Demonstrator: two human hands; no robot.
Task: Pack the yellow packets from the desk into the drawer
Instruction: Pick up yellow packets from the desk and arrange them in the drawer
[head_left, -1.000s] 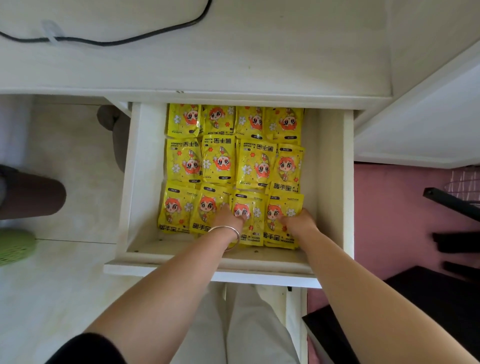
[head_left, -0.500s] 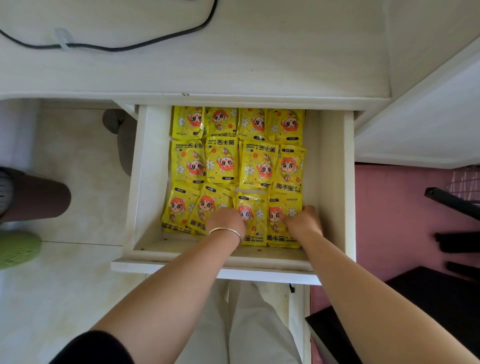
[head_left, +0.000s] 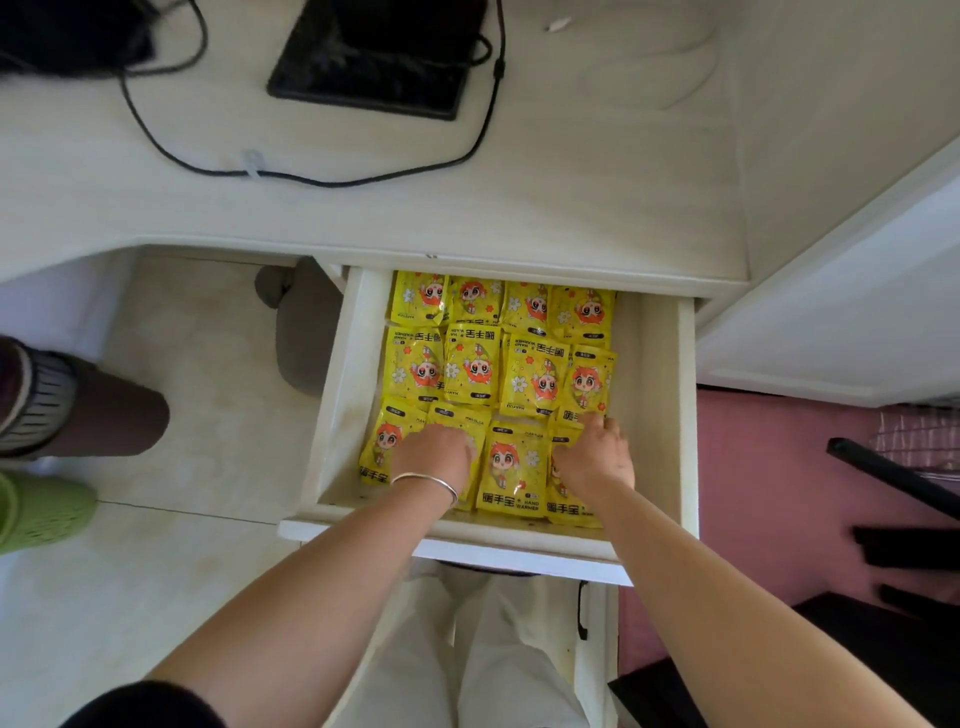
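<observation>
Yellow packets (head_left: 535, 379): in the head view, three rows of four cover the floor of the drawer (head_left: 665, 415). The near row lies under both sets of fingers, and the other two rows lie just beyond the fingertips.
Left hand (head_left: 434, 457): palm down, fingers low and pressing the second packet of the near row, gripping nothing.
Right hand (head_left: 597, 462): fingers (head_left: 597, 422) bent, with the tips at the seam between the near and middle rows. I cannot tell whether they pinch an edge.
Change: a second ago those fingertips sat lower on the near right packet; now they reach the seam. The view has also lifted onto the desk.
Desk (head_left: 571, 182): well beyond the fingers, carrying a black tablet (head_left: 374, 57) and a cable (head_left: 311, 179). No yellow packets show on it.
Meaning: packing looks done apart from straightening, and shutting the drawer probably comes next.
</observation>
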